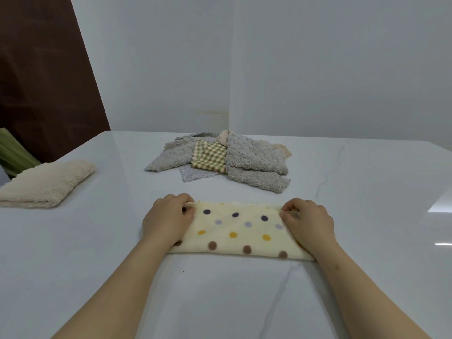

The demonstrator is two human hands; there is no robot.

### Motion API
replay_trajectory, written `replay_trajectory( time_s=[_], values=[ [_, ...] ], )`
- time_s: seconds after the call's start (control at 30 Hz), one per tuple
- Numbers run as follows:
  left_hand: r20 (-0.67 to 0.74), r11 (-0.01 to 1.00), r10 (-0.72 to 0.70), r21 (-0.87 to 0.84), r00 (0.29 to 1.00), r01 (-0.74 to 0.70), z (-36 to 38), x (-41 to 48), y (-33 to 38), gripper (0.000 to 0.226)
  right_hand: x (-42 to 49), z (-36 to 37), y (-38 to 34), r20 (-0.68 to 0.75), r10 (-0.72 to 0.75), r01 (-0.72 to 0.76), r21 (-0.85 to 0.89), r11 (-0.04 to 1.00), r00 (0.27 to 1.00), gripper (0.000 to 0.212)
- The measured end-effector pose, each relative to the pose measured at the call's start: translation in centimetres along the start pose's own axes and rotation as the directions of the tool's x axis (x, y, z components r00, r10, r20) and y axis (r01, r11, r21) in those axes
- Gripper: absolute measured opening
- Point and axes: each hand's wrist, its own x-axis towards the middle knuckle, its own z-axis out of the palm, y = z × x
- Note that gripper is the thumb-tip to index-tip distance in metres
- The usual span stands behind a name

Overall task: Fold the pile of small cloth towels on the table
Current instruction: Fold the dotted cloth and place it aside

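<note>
Fingers of my left hand (168, 220) and right hand (307, 222) pinch the far corners of the dotted towel (241, 232), folded flat on the table (244, 302) before me. Beyond lies the pile (220, 159); a beige towel (46, 184) sits far left.

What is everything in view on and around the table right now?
dotted towel: 1, cream with purple, grey, yellow and brown dots, near centre, folded over
towel pile: 1 heap, mostly grey, table centre, count hidden
checked towel: 1, green and cream, in the pile
folded towel: 1, beige, table's left side
table: 1, white, veined
green object: 1, far left, unidentifiable
brown panel: 1, dark, back left
left hand: 1, pinches the dotted towel's far left corner
right hand: 1, pinches its far right corner
</note>
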Motion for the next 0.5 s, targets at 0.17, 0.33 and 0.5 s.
replay_trajectory(
  time_s=[0.17,0.33,0.5],
  values=[
    [-0.061,0.905,-0.006,-0.425,0.998,-0.02,-0.7,-0.2,-0.2,0.013,-0.5,-0.7,0.1,-0.07,0.024,0.01,0.453,0.891,0.997,0.018],
    [0.022,0.616,-0.111,-0.783,0.994,0.086,-1.4,-0.4,0.1,0.017,-1.0,-1.5,-0.1,-0.017,0.106,-0.055,0.77,0.636,0.994,0.016],
    [0.148,0.468,-0.12,-0.864,0.982,0.187,-1.7,-0.8,0.1,0.011,-1.0,-1.3,-0.1,-0.015,0.079,-0.037,0.787,0.616,0.997,0.016]
  ],
)
